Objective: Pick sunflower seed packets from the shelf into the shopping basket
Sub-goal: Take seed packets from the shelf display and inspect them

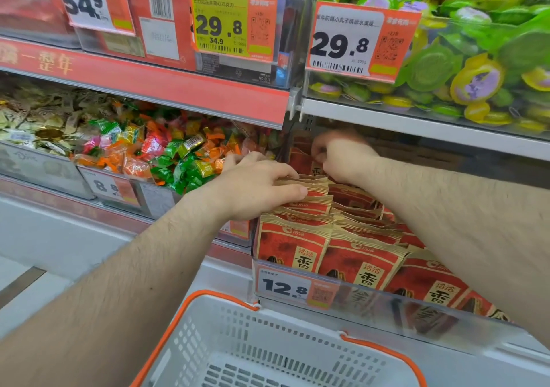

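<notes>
The left hand is lying across the tops of the sunflower seed packets, its fingers spread and lightly bent, the thumb pressing against the upper edge of one packet and the fingertips resting on the row behind it. Whether it is actually pinching a packet I cannot tell. Just beyond and to the right of it, the right hand is reaching deeper into the same bin, blurred, its fingers curling down onto a packet at the back; the grip itself is not showing clearly.

The packets are standing nearly upright in rows under both hands, long axis vertical, tilting a little backward, their red printed faces turned toward the person. A clear bin front with a price tag is holding them in. Below the forearms, the white shopping basket with its orange rim is sitting open. Left of the left hand, wrapped candies are filling the neighbouring bin.
</notes>
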Demonstrator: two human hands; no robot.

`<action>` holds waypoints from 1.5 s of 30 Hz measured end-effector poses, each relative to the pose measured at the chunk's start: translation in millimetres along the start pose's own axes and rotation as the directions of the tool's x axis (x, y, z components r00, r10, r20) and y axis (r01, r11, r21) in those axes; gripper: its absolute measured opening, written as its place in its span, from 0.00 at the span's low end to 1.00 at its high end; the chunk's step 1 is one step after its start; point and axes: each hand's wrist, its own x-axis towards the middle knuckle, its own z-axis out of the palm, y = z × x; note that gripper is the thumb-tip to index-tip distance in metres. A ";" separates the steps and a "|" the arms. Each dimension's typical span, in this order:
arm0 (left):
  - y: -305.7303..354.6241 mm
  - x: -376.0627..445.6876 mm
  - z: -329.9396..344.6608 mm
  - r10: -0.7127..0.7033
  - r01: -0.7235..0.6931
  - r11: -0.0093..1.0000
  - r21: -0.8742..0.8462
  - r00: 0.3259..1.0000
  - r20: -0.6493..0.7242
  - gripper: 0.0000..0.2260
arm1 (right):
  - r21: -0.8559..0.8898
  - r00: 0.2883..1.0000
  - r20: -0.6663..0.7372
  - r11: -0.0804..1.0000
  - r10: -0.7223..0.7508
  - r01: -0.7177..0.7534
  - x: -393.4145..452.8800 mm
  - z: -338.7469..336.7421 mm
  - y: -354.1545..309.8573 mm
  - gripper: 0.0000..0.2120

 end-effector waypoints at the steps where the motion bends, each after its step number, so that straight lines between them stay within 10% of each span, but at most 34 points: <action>1: 0.5 -0.1 0.0 -0.001 0.001 1.000 -0.004 1.000 -0.003 0.30 | -0.007 1.000 -0.003 1.000 -0.006 0.006 -2.1 -0.7 -0.4 0.12; 8: 1.4 -0.3 -1.0 -0.015 0.015 1.000 -0.022 1.000 0.005 0.33 | 0.058 0.996 -0.030 0.995 -0.081 0.082 -17.4 -11.6 0.3 0.01; 17: 8.5 -5.2 -5.4 -0.034 0.035 0.997 -0.072 0.999 0.009 0.20 | 0.014 0.945 0.323 0.999 -0.049 0.047 -4.6 -23.0 -9.8 0.13; 27: 8.4 -5.3 -4.3 -0.031 0.031 0.995 -0.093 1.000 0.004 0.19 | -0.042 0.949 0.314 0.999 -0.009 0.023 8.4 -7.7 -10.4 0.26; 36: 6.5 -6.9 -2.6 -0.056 0.054 0.979 -0.198 0.998 -0.007 0.23 | -0.064 0.970 0.240 0.996 -0.051 0.068 -2.6 -15.2 -9.9 0.23; 45: 1.1 0.0 6.4 -0.149 0.044 0.822 -0.567 0.979 -0.140 0.20 | -0.174 0.948 -0.174 0.956 -0.266 0.236 -63.7 -34.1 -15.4 0.05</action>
